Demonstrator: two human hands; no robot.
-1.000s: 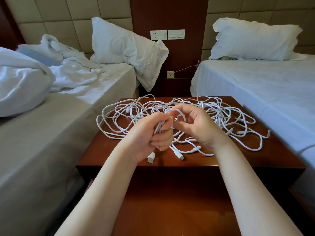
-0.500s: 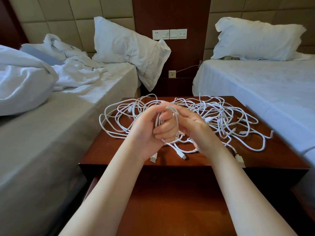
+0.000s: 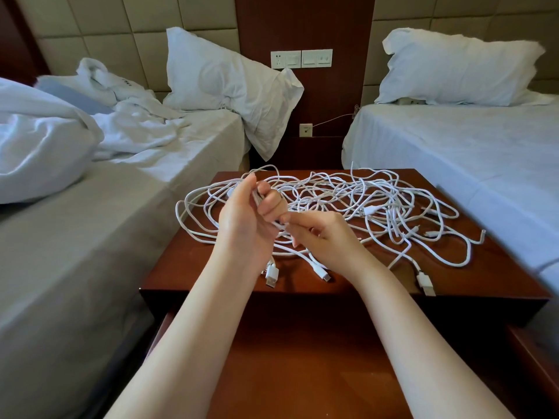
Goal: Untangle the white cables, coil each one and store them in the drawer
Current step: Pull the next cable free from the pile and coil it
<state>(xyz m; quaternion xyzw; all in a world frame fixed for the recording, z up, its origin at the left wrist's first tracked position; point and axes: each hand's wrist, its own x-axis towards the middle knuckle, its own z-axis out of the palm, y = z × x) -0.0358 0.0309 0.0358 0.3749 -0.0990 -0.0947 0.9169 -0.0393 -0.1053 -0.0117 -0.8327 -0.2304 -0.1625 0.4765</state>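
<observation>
White cables (image 3: 370,210) are being left in a loose tangle across the nightstand (image 3: 181,267), spreading from nine to three o'clock. Several strands are being gripped by the curled fingers of the left hand (image 3: 245,225). At its four o'clock, one strand is being pinched by the right hand (image 3: 323,240). The pulled-out drawer (image 3: 302,373) is being overhung by both forearms at six o'clock.

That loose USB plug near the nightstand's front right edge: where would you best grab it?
Pinch the USB plug across the two long sides of its white housing, coming from above. It lies flat on the nightstand, metal tip toward the front edge, apart from the tangle of white cables, so both sides are likely free.
</observation>
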